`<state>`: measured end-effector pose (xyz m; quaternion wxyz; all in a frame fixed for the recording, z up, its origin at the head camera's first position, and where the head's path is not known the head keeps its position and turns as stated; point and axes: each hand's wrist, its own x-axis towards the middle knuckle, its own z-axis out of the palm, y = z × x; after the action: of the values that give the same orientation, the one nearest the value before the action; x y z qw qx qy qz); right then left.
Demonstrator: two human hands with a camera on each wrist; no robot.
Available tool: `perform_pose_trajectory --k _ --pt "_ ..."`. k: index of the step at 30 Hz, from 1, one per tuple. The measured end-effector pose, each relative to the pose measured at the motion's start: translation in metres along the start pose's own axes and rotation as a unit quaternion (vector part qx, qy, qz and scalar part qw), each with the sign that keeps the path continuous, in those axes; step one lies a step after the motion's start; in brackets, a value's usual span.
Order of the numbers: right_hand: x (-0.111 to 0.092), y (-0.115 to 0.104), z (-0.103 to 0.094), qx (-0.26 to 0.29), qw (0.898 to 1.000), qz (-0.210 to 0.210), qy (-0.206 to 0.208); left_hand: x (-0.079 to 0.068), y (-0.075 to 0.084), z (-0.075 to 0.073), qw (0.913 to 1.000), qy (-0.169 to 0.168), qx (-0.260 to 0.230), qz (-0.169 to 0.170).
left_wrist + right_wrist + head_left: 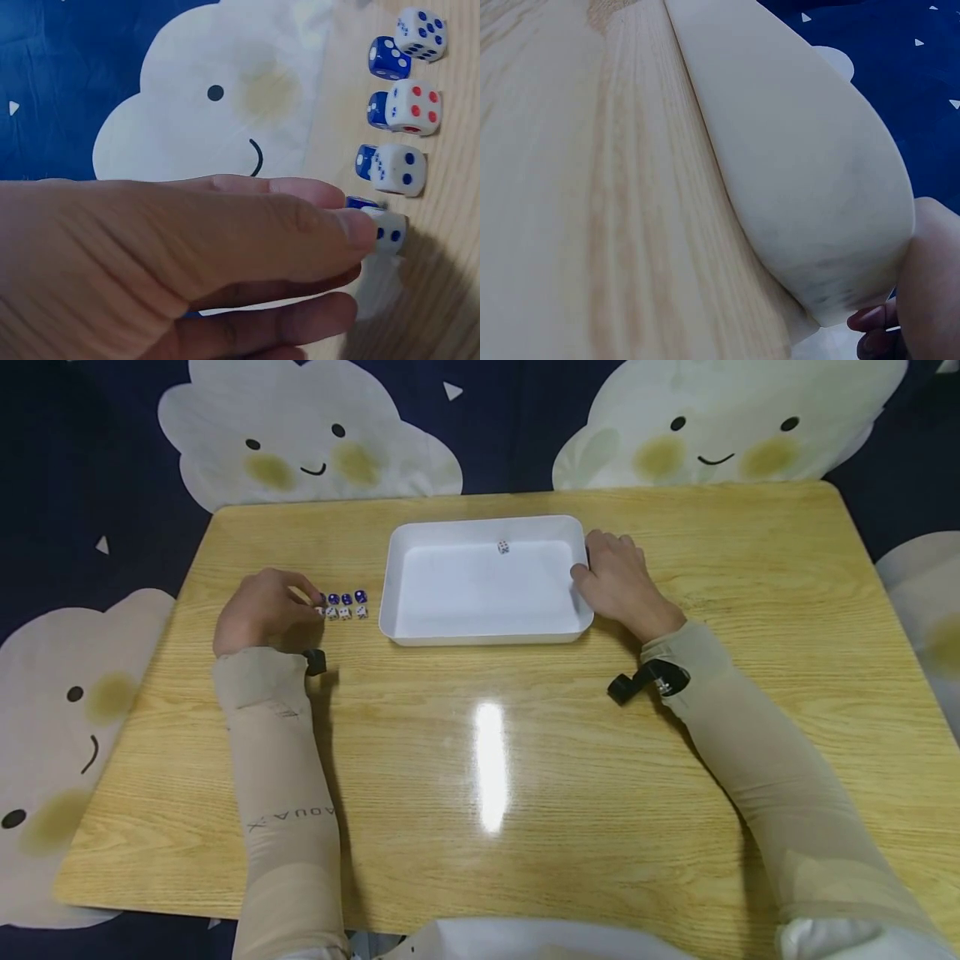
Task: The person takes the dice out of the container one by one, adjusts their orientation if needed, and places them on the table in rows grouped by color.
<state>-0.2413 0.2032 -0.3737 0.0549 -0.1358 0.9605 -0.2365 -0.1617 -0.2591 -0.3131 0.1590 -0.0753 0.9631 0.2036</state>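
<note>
My left hand (262, 610) is at the left end of two short rows of dice. Its thumb tip overlaps the end white die (390, 231) in the left wrist view, and the index fingertip lies beside the blue die (361, 202) behind it. The thumb and index finger pinch at this end pair; the white die is partly hidden. My right hand (618, 578) grips the right end of a shallow white tray (487, 638), thumb over the rim and fingers outside. A single white die (503, 547) sits inside the tray near its far wall.
Blue dice (347, 599) form the far row and white dice (345, 612) the near row, just left of the tray. The white row has a gap before its rightmost die (362, 612). All stand on a wooden table (420, 760) against a cloud-print cloth (510, 435).
</note>
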Motion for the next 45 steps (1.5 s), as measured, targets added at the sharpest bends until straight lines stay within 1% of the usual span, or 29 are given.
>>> perform_pose_trajectory --k 3,7,9,12,19,25,32,37,39,45 --pt "0.000 0.000 0.000 0.001 1.000 -0.002 0.004 -0.002 0.002 0.000 0.9997 0.022 -0.005 -0.007" --pt "0.000 0.000 -0.001 0.001 1.000 -0.001 0.004 -0.003 0.004 0.000 0.9967 0.079 -0.012 -0.011" --pt "0.000 -0.001 -0.001 0.000 1.000 0.000 0.003 -0.003 0.005 0.000 0.9945 0.103 -0.015 -0.011" --pt "-0.001 -0.001 -0.001 -0.002 1.000 0.001 0.001 -0.002 0.007 0.000 0.9928 0.119 -0.008 -0.009" --pt "-0.001 -0.002 0.000 -0.013 1.000 -0.006 0.007 0.000 0.013 0.000 0.9916 0.129 0.002 -0.001" --pt "-0.002 -0.004 -0.001 -0.022 1.000 -0.005 -0.001 -0.001 0.020 0.001 0.9910 0.134 0.005 0.002" --pt "-0.002 -0.005 0.001 -0.034 0.999 -0.008 0.003 0.002 0.028 0.002 0.9914 0.127 0.023 0.015" --pt "-0.003 -0.006 0.002 -0.025 1.000 -0.013 0.009 0.003 0.036 0.006 0.9922 0.120 0.028 0.021" --pt "-0.004 -0.006 0.002 -0.022 1.000 -0.014 0.013 0.004 0.039 0.007 0.9920 0.119 0.030 0.030" --pt "-0.004 -0.006 0.002 -0.030 0.999 -0.012 0.015 0.006 0.048 0.009 0.9872 0.139 0.031 0.072"
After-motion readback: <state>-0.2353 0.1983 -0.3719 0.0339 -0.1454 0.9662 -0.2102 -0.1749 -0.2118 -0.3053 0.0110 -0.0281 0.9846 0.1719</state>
